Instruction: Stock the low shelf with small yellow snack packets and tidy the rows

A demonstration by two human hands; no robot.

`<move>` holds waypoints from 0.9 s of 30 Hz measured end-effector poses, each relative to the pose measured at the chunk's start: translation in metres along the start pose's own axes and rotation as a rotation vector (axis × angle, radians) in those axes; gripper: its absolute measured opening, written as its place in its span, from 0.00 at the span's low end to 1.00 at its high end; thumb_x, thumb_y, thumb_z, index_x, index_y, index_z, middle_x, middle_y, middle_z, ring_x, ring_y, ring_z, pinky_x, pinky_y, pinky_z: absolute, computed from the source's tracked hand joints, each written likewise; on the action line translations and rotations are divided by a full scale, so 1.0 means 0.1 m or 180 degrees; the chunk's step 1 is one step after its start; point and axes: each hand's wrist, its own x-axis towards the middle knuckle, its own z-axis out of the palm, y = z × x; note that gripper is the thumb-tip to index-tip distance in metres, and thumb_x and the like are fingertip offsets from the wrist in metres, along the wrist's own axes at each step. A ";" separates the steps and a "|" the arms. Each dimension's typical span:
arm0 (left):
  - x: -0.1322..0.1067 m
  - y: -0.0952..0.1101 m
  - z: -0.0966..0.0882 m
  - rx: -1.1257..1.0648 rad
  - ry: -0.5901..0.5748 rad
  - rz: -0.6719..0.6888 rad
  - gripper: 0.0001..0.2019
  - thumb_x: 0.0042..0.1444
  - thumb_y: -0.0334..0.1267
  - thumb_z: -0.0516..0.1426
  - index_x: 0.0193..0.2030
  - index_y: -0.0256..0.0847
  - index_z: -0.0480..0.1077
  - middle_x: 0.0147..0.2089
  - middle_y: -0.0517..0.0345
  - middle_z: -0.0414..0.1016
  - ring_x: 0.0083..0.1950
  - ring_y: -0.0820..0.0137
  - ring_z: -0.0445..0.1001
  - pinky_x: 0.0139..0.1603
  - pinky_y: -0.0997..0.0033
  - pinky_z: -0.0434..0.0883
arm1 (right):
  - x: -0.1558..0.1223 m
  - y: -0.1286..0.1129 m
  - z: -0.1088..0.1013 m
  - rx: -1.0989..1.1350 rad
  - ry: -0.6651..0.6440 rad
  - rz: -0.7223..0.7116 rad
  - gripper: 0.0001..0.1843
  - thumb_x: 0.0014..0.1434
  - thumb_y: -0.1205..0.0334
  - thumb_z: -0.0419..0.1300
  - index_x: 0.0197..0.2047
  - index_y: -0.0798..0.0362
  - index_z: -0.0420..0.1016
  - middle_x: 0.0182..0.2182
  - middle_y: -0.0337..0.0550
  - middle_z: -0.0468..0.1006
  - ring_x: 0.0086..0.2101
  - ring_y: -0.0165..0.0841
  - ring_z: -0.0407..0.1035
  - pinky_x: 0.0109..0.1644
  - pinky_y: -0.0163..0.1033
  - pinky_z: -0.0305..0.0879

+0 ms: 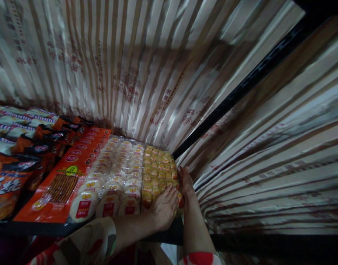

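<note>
My left hand [164, 206] lies flat, fingers together, on the near end of a row of yellow snack packets [157, 169] on a dark shelf. My right hand [185, 180] presses against the right side of the same yellow row, fingers stretched along it, next to the striped wall. Left of the yellow packets stand rows of white round cracker packs with red labels [113, 176]. Both sleeves are light with red and green patterning.
An orange-red flat pack of stick snacks [66, 180] lies left of the crackers. Orange and black snack bags [16, 169] fill the far left. Striped shiny sheeting [130, 66] covers the back and right walls, split by a black bar [240, 88]. The shelf's front edge [47, 228] is dark.
</note>
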 end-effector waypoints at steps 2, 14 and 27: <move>-0.01 0.01 -0.02 0.0028 0.0066 -0.0010 0.25 0.63 0.40 0.44 0.62 0.25 0.59 0.68 0.40 0.54 0.69 0.54 0.51 0.69 0.50 0.47 | 0.00 -0.01 0.00 0.0065 -0.0229 0.0187 0.35 0.61 0.47 0.34 0.42 0.56 0.78 0.27 0.53 0.80 0.30 0.36 0.75 0.37 0.40 0.67; -0.02 0.00 0.01 0.0252 0.0275 0.0076 0.27 0.61 0.41 0.46 0.61 0.22 0.60 0.67 0.36 0.56 0.68 0.51 0.52 0.69 0.50 0.46 | 0.01 -0.04 -0.09 0.0475 -0.0862 0.0880 0.33 0.63 0.49 0.36 0.51 0.59 0.75 0.37 0.59 0.80 0.36 0.33 0.76 0.41 0.37 0.65; -0.02 0.00 0.04 0.0321 0.0349 0.0069 0.26 0.60 0.41 0.47 0.60 0.24 0.62 0.65 0.36 0.59 0.67 0.50 0.54 0.69 0.50 0.43 | -0.11 -0.18 -0.08 0.1179 -0.0868 0.1436 0.26 0.65 0.51 0.36 0.51 0.47 0.70 0.42 0.49 0.80 0.45 0.29 0.73 0.48 0.37 0.65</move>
